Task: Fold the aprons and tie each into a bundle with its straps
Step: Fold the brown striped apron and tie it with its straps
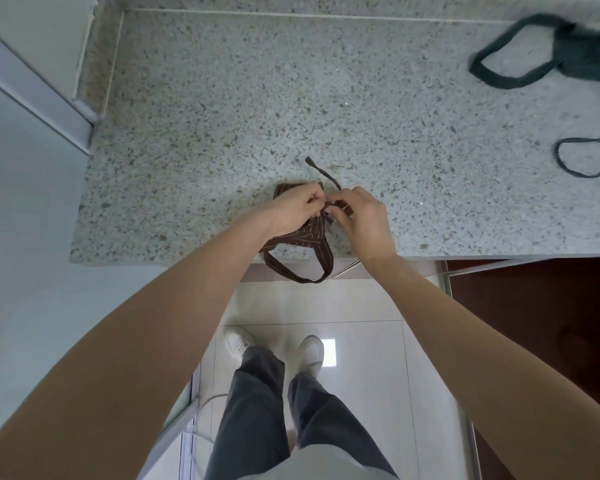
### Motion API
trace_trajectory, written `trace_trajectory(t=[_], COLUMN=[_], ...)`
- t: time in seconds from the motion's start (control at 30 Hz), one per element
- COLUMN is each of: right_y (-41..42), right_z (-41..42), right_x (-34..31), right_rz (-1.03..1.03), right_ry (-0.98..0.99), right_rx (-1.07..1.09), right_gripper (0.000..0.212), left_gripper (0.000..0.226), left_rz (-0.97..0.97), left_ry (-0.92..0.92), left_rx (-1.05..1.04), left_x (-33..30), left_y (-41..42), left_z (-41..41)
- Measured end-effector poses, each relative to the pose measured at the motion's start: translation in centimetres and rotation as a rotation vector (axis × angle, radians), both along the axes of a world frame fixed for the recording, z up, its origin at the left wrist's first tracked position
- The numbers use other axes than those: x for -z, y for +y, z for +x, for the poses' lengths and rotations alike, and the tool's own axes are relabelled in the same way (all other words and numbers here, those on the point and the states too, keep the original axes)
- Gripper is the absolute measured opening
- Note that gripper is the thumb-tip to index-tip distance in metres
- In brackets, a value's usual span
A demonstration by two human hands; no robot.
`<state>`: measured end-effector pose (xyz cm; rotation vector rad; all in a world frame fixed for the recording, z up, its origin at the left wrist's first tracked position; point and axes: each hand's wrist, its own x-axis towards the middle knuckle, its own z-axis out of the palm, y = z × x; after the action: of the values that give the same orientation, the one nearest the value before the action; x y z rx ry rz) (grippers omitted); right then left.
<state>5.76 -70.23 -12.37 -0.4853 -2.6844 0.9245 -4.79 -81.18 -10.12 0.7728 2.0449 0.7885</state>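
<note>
Brown cloth with thin pale pinstripes makes up the folded apron [307,233], a small compact bundle lying near the front edge of the speckled granite countertop [222,133]. Its neck loop [300,270] hangs over the counter's edge toward the tiled floor [361,358], and one dark strap end [323,173] trails away from the bundle across the stone. Both hands meet on top of the bundle: the left hand [297,209] has its fingers curled, pinching strap at the middle of the bundle, and the right hand [359,220] pinches strap just beside it, fingertips of the two nearly touching. Whether a knot is already formed is hidden under the fingers. At the far right of the countertop, well apart from the brown bundle, lies a dark green apron bundle [589,60] with its loop spread on the stone, and a second dark green loop [582,157] shows nearer the right border.
</note>
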Motion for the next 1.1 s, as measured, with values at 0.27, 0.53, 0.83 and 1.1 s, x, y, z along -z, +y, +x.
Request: trace_trajectory(t=[0.27,0.53,0.83,1.1], right_y=[0.8,1.9,3.4,3.5], right_z=[-0.4,0.1,-0.6,-0.6], right_x=[-1.1,-0.9,-0.8,-1.1], right_rz=[-0.060,-0.053,0.107,-0.470], right_ry=[-0.233,-0.276,-0.515,-0.470], right_rx=[0.013,0.062,0.032,0.246], right_gripper=[0.018,0.018,0.016,0.027], left_gripper=[0.020,0.032,0.030,0.022], left_rz=[0.006,0.054,0.130,0.170], left_ry=[-0.060,-0.095,0.031,-0.008], left_rx=[-0.141,-0.104,-0.227,-0.295], left_x=[-0.2,0.1,0.2,0.6], left_y=[0.1,-0.8,-0.8,-1.6], left_z=[1.1,0.2,0.7,0.1])
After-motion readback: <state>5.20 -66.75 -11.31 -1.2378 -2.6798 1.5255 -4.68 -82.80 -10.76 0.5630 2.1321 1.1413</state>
